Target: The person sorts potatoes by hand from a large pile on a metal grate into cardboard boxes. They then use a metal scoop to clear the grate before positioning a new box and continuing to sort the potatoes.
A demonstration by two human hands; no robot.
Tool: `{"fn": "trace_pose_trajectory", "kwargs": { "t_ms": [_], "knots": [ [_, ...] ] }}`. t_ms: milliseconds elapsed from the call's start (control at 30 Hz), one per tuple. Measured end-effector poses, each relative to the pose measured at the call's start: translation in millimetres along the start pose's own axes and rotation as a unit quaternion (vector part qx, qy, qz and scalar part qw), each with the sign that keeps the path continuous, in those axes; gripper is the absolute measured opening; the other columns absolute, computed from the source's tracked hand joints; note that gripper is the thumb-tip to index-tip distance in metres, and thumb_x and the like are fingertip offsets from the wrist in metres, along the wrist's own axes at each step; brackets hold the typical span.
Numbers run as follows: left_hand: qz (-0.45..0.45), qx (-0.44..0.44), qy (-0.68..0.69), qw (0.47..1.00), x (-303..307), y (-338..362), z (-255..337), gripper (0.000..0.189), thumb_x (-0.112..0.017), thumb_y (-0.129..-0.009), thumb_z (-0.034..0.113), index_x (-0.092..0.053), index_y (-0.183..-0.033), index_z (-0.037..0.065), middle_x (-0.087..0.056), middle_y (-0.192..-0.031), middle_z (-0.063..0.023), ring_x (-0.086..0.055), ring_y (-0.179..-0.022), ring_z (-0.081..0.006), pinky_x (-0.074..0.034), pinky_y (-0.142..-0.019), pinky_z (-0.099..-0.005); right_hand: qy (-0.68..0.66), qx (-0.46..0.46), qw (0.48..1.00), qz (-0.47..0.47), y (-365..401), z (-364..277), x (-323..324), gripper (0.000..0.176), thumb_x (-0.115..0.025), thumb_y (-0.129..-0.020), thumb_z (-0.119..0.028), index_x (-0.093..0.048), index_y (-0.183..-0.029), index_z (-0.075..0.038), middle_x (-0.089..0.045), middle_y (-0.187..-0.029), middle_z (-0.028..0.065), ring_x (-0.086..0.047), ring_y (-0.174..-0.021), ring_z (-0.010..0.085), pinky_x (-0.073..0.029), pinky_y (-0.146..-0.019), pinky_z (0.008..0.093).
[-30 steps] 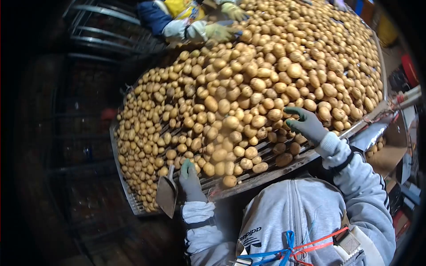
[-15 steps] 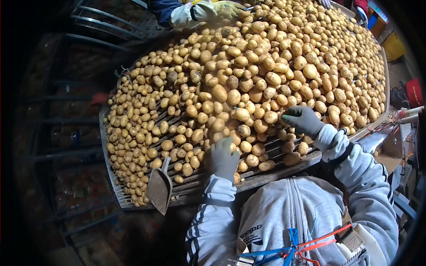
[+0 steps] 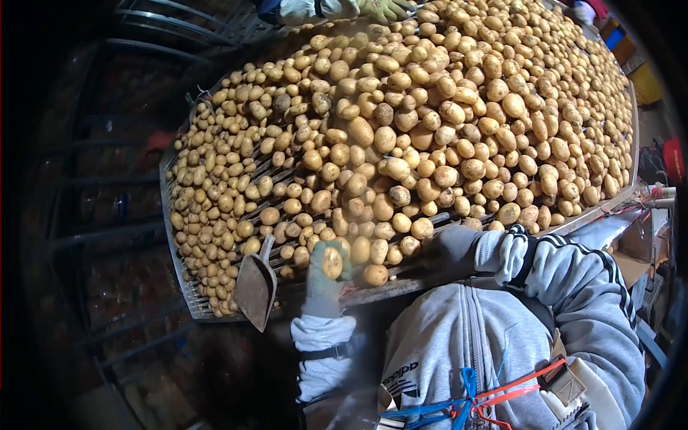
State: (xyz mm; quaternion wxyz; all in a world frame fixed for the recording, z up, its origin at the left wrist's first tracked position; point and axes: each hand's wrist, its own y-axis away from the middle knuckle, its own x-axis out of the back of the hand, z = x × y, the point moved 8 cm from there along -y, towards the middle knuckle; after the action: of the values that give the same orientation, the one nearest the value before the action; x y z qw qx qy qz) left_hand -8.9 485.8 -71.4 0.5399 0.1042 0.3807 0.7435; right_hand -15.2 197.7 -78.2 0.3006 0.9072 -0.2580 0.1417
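Observation:
My left hand [image 3: 324, 290], in a grey-green glove, holds a potato [image 3: 332, 263] at the front edge of the slatted table [image 3: 390, 290]. The fingers curl round the potato and its pale skin faces up. Farther right, my right hand [image 3: 448, 252] is low over the front slats, dark in shadow and blurred, so its fingers are hard to make out. Loose potatoes [image 3: 423, 228] lie just beyond it. A metal scoop [image 3: 256, 290] rests on the front edge to the left of my left hand, its handle pointing away from me.
A deep heap of potatoes [image 3: 494, 86] covers most of the table, thinner at front, where slats show. Across the table is another person's gloved hand [image 3: 383, 9]. Dark metal racking [image 3: 107, 240] stands at left, and a yellow container [image 3: 645, 84] at far right.
My left hand has moved left and toward me, and a potato now shows in it. My right hand has come down from above the heap to the front edge, moving left.

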Motion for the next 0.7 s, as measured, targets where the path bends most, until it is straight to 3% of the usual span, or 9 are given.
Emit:
{"fn": "trace_pose_trajectory", "kwargs": {
  "t_ms": [133,200,233,267,367,467,600,633,700],
  "knots": [
    [0.032,-0.069,-0.321,0.944,52.4,20.3,-19.6,0.005,-0.065,-0.089,0.004,-0.067,-0.094,0.006,-0.067,-0.081,-0.0046,-0.06,-0.062,-0.0109,-0.051,-0.055,-0.0269,-0.09,-0.05,0.994,0.026,-11.5,35.0,-5.6,0.039,-0.076,-0.084,-0.037,-0.078,-0.114,-0.012,-0.077,-0.1,0.0147,-0.073,-0.096,0.033,-0.055,-0.086,0.0446],
    [-0.05,-0.252,-0.51,0.821,22.2,36.4,-18.1,0.012,-0.062,-0.086,0.001,-0.068,-0.096,0.003,-0.066,-0.083,-0.0046,-0.063,-0.072,-0.0123,-0.052,-0.065,-0.0269,-0.124,-0.078,0.989,-0.006,-12.7,33.0,-2.7,0.035,-0.078,-0.084,-0.035,-0.079,-0.109,-0.01,-0.077,-0.092,0.0136,-0.073,-0.088,0.0303,-0.055,-0.08,0.0428],
    [-0.007,-0.133,-0.505,0.853,24.9,39.6,-33.6,0.021,-0.062,-0.084,0.001,-0.069,-0.104,0.0,-0.069,-0.094,-0.0065,-0.066,-0.089,-0.0158,-0.054,-0.079,-0.0313,-0.135,-0.089,0.987,-0.011,-12.6,33.5,-1.9,0.034,-0.078,-0.084,-0.035,-0.079,-0.107,-0.01,-0.077,-0.091,0.0133,-0.073,-0.087,0.0295,-0.055,-0.079,0.0423],
    [-0.008,-0.156,-0.477,0.865,25.7,35.7,-48.3,0.028,-0.064,-0.085,0.006,-0.069,-0.113,0.001,-0.07,-0.106,-0.013,-0.067,-0.099,-0.024,-0.054,-0.088,-0.0385,-0.145,-0.102,0.984,-0.016,-11.8,33.5,-1.7,0.032,-0.078,-0.084,-0.034,-0.079,-0.106,-0.01,-0.077,-0.089,0.0131,-0.073,-0.085,0.0286,-0.056,-0.078,0.0418],
    [-0.001,-0.198,-0.661,0.724,-13.2,41.1,-51.3,0.056,-0.075,-0.085,0.032,-0.063,-0.131,0.002,-0.069,-0.119,-0.026,-0.07,-0.102,-0.0368,-0.055,-0.088,-0.044,-0.157,-0.1,0.982,-0.008,-4.3,26.4,3.3,0.031,-0.078,-0.085,-0.034,-0.08,-0.104,-0.01,-0.077,-0.087,0.0121,-0.073,-0.082,0.0264,-0.055,-0.075,0.0408],
    [-0.029,-0.172,-0.74,0.65,-34.6,32.6,-58.8,0.062,-0.079,-0.084,0.04,-0.064,-0.131,0.003,-0.07,-0.116,-0.0245,-0.07,-0.103,-0.0368,-0.055,-0.088,-0.0439,-0.172,-0.078,0.982,0.031,-18.3,50.5,-13.0,0.029,-0.078,-0.086,-0.033,-0.079,-0.103,-0.01,-0.076,-0.085,0.0103,-0.072,-0.079,0.024,-0.055,-0.073,0.0393],
    [-0.063,-0.113,-0.656,0.743,-40.9,29.8,-49.9,0.045,-0.086,-0.078,0.029,-0.07,-0.112,0.005,-0.072,-0.098,-0.0193,-0.069,-0.09,-0.0323,-0.055,-0.081,-0.0417,-0.23,-0.089,0.963,0.107,-6.7,64.8,-8.0,0.03,-0.076,-0.09,-0.033,-0.079,-0.103,-0.007,-0.075,-0.082,0.0067,-0.069,-0.073,0.0192,-0.055,-0.07,0.0342],
    [-0.067,-0.11,-0.578,0.806,-30.6,24.9,-57.7,0.039,-0.086,-0.079,0.023,-0.072,-0.11,0.005,-0.072,-0.093,-0.0127,-0.067,-0.083,-0.022,-0.055,-0.077,-0.0353,-0.289,-0.108,0.946,0.103,-1.4,70.3,-9.2,0.03,-0.075,-0.091,-0.034,-0.079,-0.104,-0.007,-0.075,-0.082,0.0064,-0.068,-0.073,0.0185,-0.055,-0.07,0.0333],
    [-0.06,-0.059,-0.467,0.88,-30.0,19.7,-71.1,0.035,-0.084,-0.081,0.018,-0.072,-0.111,0.004,-0.071,-0.094,-0.0088,-0.066,-0.083,-0.0179,-0.055,-0.078,-0.0332,-0.373,-0.153,0.91,0.1,14.8,74.8,-8.0,0.034,-0.073,-0.094,-0.035,-0.077,-0.108,-0.005,-0.075,-0.084,0.0069,-0.067,-0.071,0.0162,-0.056,-0.07,0.0317]
  ]
}}
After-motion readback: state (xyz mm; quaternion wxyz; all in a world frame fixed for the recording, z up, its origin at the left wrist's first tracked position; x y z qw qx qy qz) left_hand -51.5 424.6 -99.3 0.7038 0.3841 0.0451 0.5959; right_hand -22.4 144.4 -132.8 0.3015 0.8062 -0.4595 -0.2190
